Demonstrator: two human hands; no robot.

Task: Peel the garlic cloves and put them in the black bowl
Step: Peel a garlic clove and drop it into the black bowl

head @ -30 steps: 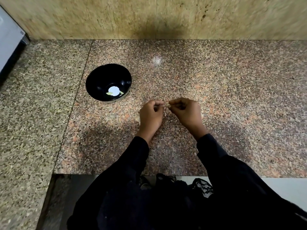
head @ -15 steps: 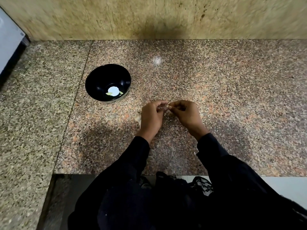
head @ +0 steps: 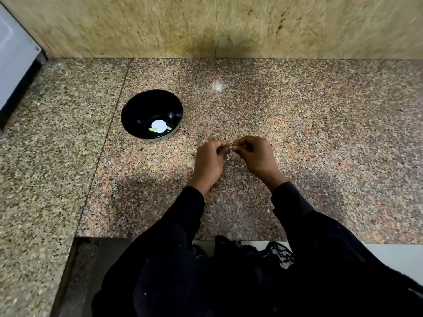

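Observation:
My left hand (head: 209, 162) and my right hand (head: 257, 156) meet fingertip to fingertip above the granite counter, both pinching one small pale garlic clove (head: 233, 147) that is mostly hidden between the fingers. The black bowl (head: 137, 110) stands to the upper left of my hands, apart from them. It holds two small pale green peeled cloves (head: 153, 129) beside a white round spot on its bottom. A pale bit of garlic or skin (head: 191, 162) lies on the counter just left of my left hand.
The granite counter (head: 320, 133) runs to a stone wall (head: 206, 26) at the back. A grey appliance (head: 13, 58) stands at the far left. The counter's front edge lies close to my body, with my dark sleeves over it.
Both hands stay pinched on the clove in nearly the same place; the fingers have shifted only slightly. The bowl has not moved.

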